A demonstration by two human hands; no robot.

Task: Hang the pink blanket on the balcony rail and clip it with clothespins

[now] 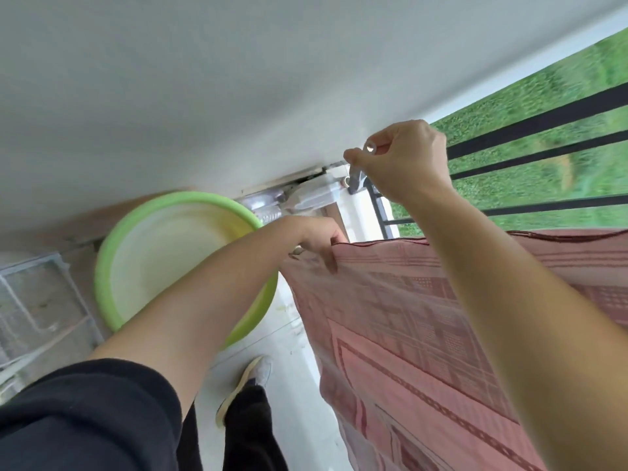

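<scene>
The pink patterned blanket [407, 321] hangs over the balcony rail [543, 122], its top edge running from the middle to the right. My left hand [317, 241] grips the blanket's upper left corner. My right hand [401, 158] is raised above that corner, pinching a grey clothespin [355, 176] that points down, a short way above the blanket's edge. The rail under the blanket is hidden by the cloth.
A green round basin [112, 266] stands on the floor at left, next to a wire rack [37, 300]. A white wall [204, 79] fills the top. Black balcony bars [550, 207] run before green grass at right. My shoe [251, 379] is on the light floor below.
</scene>
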